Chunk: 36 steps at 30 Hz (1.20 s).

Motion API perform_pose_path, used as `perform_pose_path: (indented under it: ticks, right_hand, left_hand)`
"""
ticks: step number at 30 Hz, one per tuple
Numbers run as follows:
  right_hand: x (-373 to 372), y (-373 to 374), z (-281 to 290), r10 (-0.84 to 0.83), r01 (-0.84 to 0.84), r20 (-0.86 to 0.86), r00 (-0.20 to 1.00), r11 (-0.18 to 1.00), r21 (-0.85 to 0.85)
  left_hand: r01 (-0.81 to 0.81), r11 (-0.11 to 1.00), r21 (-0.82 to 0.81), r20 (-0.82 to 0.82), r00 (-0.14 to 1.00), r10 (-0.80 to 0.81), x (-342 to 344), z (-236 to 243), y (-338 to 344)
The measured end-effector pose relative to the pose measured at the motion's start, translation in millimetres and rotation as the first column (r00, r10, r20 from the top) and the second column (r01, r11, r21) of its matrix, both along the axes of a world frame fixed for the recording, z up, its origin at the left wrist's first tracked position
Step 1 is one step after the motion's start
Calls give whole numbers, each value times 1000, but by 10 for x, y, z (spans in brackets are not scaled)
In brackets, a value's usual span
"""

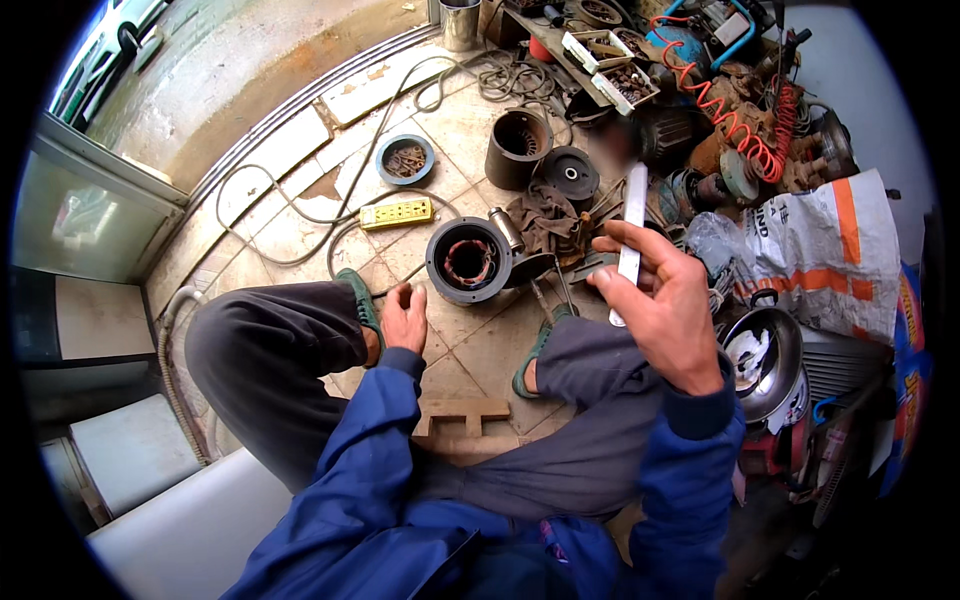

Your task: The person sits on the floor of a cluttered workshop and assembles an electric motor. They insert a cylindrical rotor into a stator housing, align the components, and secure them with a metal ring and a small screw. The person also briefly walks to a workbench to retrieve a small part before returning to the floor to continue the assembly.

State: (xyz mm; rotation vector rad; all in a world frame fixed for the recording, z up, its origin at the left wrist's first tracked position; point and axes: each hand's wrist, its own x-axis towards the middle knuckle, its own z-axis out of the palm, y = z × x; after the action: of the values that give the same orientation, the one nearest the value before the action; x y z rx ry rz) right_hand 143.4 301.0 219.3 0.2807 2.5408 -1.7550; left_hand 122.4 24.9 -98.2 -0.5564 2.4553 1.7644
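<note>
My right hand (662,295) is raised at right, pinching a long, flat white strip (632,225) with a rounded lower end between thumb and fingers. My left hand (403,318) hangs beside my left shoe, its fingers loosely curled with nothing seen in them. Between my feet and a little ahead stands a round dark motor housing (468,262), its open top showing a ring of copper windings (467,263). A shiny metal cylinder (505,230) leans by its right side. Near my right shoe lie thin tools (541,296), partly hidden.
Farther off are a dark hollow cylinder (518,150), a blue-rimmed bowl of bolts (405,160) and a yellow power strip (397,213) with trailing cable. Parts and a coiled red hose (765,160) crowd the right, with a white sack (830,255) and a metal pan (768,372). A wooden piece (462,410) lies between my legs.
</note>
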Motion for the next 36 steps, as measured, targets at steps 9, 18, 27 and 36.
perform_pose_path:
  ticks: [9, 18, 27, 36]
  right_hand:
    - [-489, -174, -763, 177, -131, 293, 940, 976, -172]
    - [-1005, -535, -1120, 96, -139, 366, 926, 986, 93]
    - [-1458, -476, -1410, 155, -189, 249, 956, 974, 122]
    - [-1752, -671, -1858, 21, -38, 247, 969, 997, 66]
  left_hand:
    - [-14, 958, 288, -19, 1000, 20, -537, -16, 515]
    - [71, 997, -29, -33, 997, -72, -914, 115, 495]
    - [-66, 952, 298, 172, 985, 15, -1447, 84, 335]
    - [-105, 936, 335, 248, 969, 20, -1712, 40, 205]
